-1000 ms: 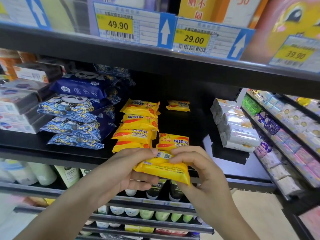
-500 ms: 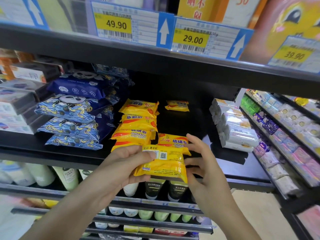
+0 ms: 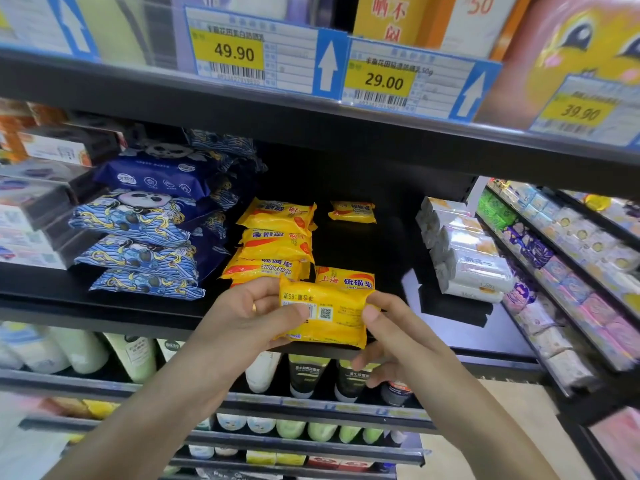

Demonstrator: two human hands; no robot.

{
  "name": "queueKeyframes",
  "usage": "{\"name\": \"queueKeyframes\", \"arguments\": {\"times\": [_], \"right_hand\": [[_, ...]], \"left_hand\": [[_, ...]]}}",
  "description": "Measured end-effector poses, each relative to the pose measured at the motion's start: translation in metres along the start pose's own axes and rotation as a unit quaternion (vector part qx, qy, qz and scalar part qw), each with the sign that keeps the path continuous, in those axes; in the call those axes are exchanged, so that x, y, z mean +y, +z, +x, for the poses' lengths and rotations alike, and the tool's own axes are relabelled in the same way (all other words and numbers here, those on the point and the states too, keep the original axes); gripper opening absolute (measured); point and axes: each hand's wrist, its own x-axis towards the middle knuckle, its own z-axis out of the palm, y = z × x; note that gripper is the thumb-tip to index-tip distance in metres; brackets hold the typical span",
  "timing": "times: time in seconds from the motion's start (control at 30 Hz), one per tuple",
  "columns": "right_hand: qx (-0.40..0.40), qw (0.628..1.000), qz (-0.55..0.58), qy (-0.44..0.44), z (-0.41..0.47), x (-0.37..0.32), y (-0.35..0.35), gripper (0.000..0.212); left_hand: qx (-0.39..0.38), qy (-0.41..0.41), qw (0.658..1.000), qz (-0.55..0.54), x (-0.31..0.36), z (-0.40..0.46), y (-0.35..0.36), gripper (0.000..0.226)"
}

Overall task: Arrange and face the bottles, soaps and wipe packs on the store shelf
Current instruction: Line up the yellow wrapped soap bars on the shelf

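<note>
A yellow soap pack [image 3: 329, 315] shows its back label with a QR code, held at the front edge of the black shelf [image 3: 104, 306]. My left hand [image 3: 249, 317] grips its left end, thumb across the label. My right hand [image 3: 391, 327] pinches its right end with the thumb on top. Just behind it lies another yellow soap [image 3: 346, 277] face up. To the left stands a stack of yellow soaps [image 3: 277, 237], and one single soap [image 3: 352, 212] sits far back.
Blue panda wipe packs [image 3: 138, 237] are stacked left of the soaps, with boxed goods [image 3: 31, 216] further left. White soap packs [image 3: 467, 251] are stacked at the right. Bottles and tubes [image 3: 304, 372] line the shelf below. Price tags [image 3: 263, 57] hang above.
The soap pack was turned from edge-on to showing its back label. My right hand let go briefly, then took its right end again. The pack sits slightly higher and nearer the shelf.
</note>
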Motion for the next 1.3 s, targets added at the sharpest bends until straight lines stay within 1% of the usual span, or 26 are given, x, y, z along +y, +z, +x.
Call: {"name": "queueKeyframes", "arguments": {"times": [0.13,0.23,0.3,0.37,0.53,0.6,0.7,0.8,0.9,0.93,0.97,1.03,1.13,1.17,1.2,1.27,1.3], "right_hand": [[-0.044,0.998,-0.035,-0.028,0.001,-0.001,0.006,0.047],[-0.033,0.995,-0.058,-0.076,0.002,0.001,0.011,0.041],[-0.022,0.994,-0.039,-0.098,0.005,0.005,0.013,0.040],[-0.019,0.994,-0.008,-0.109,0.007,0.006,0.015,0.039],[-0.006,0.991,-0.012,-0.136,0.007,0.010,0.017,0.029],[0.006,0.989,-0.014,-0.144,0.005,0.011,0.017,0.027],[0.021,0.986,-0.016,-0.164,0.002,0.008,0.016,0.032],[0.034,0.983,-0.024,-0.179,0.000,0.008,0.015,0.033],[0.027,0.980,-0.035,-0.196,-0.002,0.006,0.015,0.033],[0.026,0.979,-0.041,-0.199,-0.003,0.005,0.015,0.034],[0.026,0.978,-0.047,-0.203,-0.004,0.005,0.016,0.036],[0.027,0.974,-0.062,-0.215,-0.005,0.006,0.017,0.039],[0.028,0.963,-0.100,-0.250,-0.006,0.009,0.018,0.038],[0.026,0.959,-0.115,-0.259,-0.006,0.010,0.018,0.039],[0.023,0.955,-0.128,-0.266,-0.005,0.012,0.018,0.040],[0.015,0.949,-0.149,-0.278,-0.004,0.016,0.018,0.040],[0.013,0.946,-0.156,-0.285,-0.004,0.017,0.017,0.039]], "left_hand": [[-0.003,0.018,1.000,0.003,-0.002,-0.001,0.001,0.026],[0.002,0.031,0.999,-0.006,-0.006,0.000,0.000,0.029],[-0.001,0.037,0.999,-0.005,-0.008,0.001,-0.001,0.033],[-0.008,0.041,0.999,-0.001,-0.010,0.000,-0.002,0.032],[-0.023,0.034,0.999,0.001,-0.017,0.003,-0.007,0.043],[-0.041,0.023,0.999,0.009,-0.017,0.003,-0.010,0.043],[-0.057,0.004,0.998,0.029,-0.015,0.002,-0.013,0.046],[-0.022,-0.028,0.999,0.015,-0.015,0.003,-0.013,0.033],[0.024,-0.079,0.996,-0.042,-0.012,0.008,-0.007,0.020],[0.031,-0.096,0.994,-0.050,-0.011,0.011,-0.006,0.023],[0.029,-0.111,0.992,-0.050,-0.011,0.013,-0.006,0.033],[0.000,-0.130,0.991,-0.036,-0.008,0.010,-0.003,0.055],[-0.035,-0.151,0.987,-0.041,0.001,0.011,0.005,0.069],[-0.077,-0.150,0.985,-0.042,-0.002,0.008,0.006,0.073],[-0.111,-0.137,0.984,-0.040,-0.006,0.000,0.005,0.073],[-0.139,-0.106,0.984,-0.023,-0.010,-0.003,0.006,0.052],[-0.136,-0.102,0.985,-0.009,-0.009,-0.001,0.007,0.044]]}}
